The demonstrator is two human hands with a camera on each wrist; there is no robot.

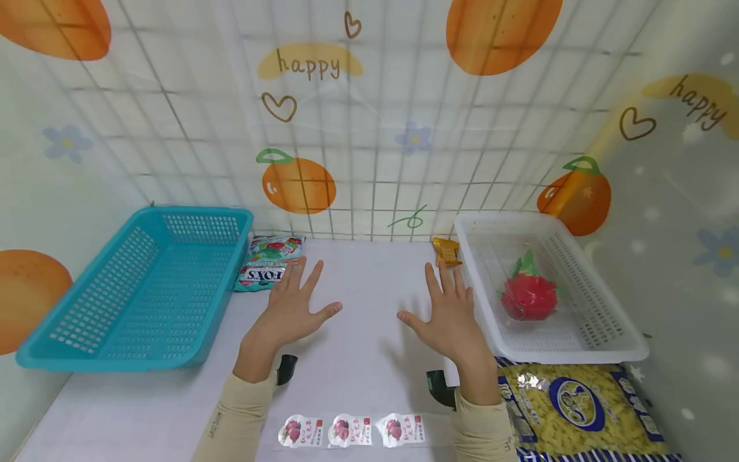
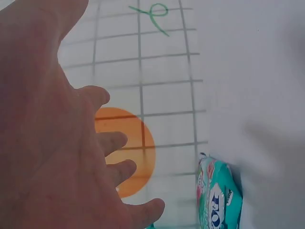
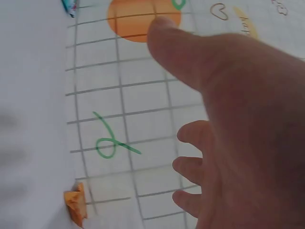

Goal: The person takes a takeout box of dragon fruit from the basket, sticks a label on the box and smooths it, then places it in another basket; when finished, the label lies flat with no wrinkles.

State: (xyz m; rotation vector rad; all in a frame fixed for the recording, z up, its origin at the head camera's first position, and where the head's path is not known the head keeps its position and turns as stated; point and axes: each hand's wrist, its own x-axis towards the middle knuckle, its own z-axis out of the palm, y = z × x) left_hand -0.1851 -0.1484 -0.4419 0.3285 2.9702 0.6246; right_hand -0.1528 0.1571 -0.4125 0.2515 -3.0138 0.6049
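Both hands hover over the white table with fingers spread, holding nothing. The left hand point(image 1: 291, 311) is nearest to a teal FOX'S candy bag point(image 1: 262, 266), whose lower right edge its fingertips overlap in the head view. That bag point(image 2: 219, 195) also shows in the left wrist view, apart from the fingers. The right hand point(image 1: 450, 317) is beside a white basket point(image 1: 577, 355). Just beyond its fingers lies a small orange-gold wrapped packet point(image 1: 446, 251). Inside the white basket sits a red dragon-fruit-like item point(image 1: 529, 295) in a clear plastic container.
A blue-green basket point(image 1: 156, 327) stands at the left. A bag of pasta point(image 1: 583, 407) lies at the front right. Three fruit-printed stickers point(image 1: 350, 430) lie in a row at the front edge. A wire grid behind patterned cloth point(image 1: 375, 160) closes off the back.
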